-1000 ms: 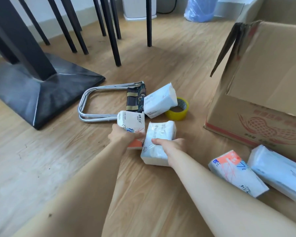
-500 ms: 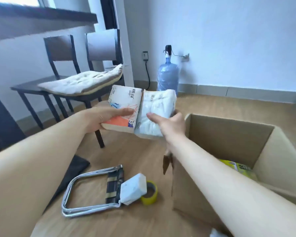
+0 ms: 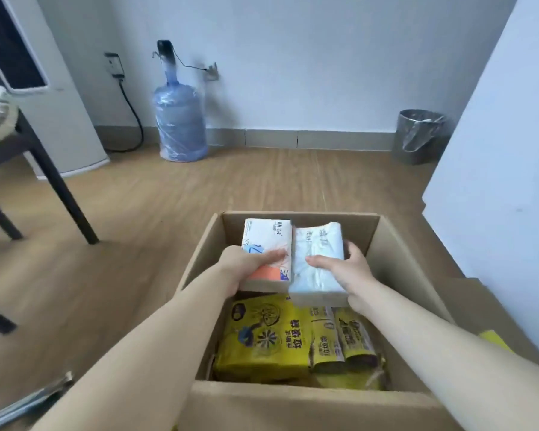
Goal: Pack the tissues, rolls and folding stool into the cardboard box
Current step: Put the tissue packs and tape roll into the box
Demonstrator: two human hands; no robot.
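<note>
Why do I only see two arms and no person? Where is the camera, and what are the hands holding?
The camera sits on the person's head and looks forward and down. So you see what they see: their own two arms reaching out. There is only this one view.

The left hand grips a tissue pack with orange and blue print. The right hand grips a plain white tissue pack. The two packs are side by side at the far end of the open cardboard box. Nearer to us, yellow packs lie inside the box.

The box stands on a wooden floor. By the wall behind it are a big blue water bottle and a bin. A dark chair leg shows on the left.
</note>
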